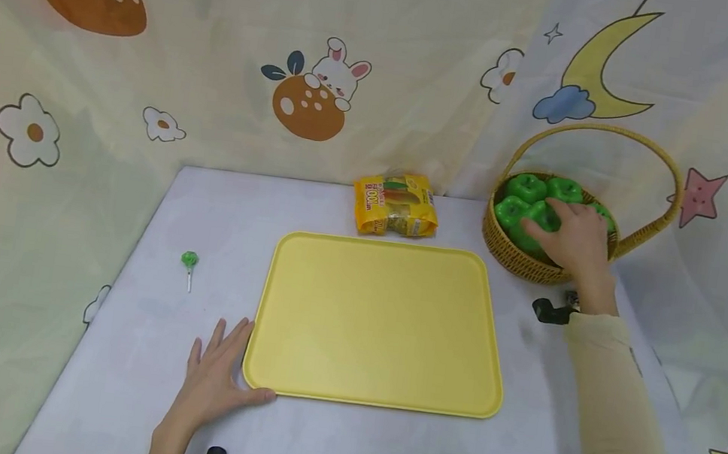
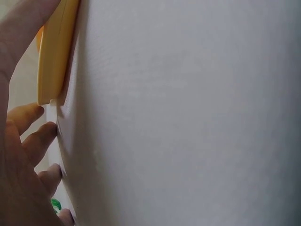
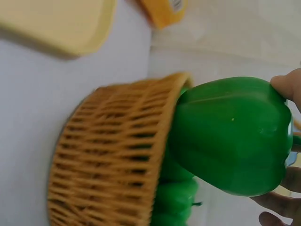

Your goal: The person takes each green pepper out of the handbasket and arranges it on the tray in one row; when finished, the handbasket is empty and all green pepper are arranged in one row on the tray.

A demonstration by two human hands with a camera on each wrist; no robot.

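Observation:
At the back right, my right hand point(image 1: 579, 242) reaches over a woven wicker basket point(image 1: 514, 254) of several green bell peppers point(image 1: 525, 188). In the right wrist view its thumb and fingers grip one green bell pepper point(image 3: 230, 136) by the stem end, at the basket's rim. Other peppers sit behind and below it. My left hand point(image 1: 208, 382) rests at the near left corner of a yellow tray point(image 1: 379, 323), with fingers spread along the left side and the thumb at the front edge. The tray's edge point(image 2: 54, 56) also shows in the left wrist view.
Behind the tray lies a yellow snack packet point(image 1: 397, 204). A green lollipop point(image 1: 190, 260) lies on the white table point(image 1: 137, 351) left of the tray. The basket's tall handle point(image 1: 671, 196) arches up at the right. A patterned cloth point(image 1: 222, 50) hangs around the table.

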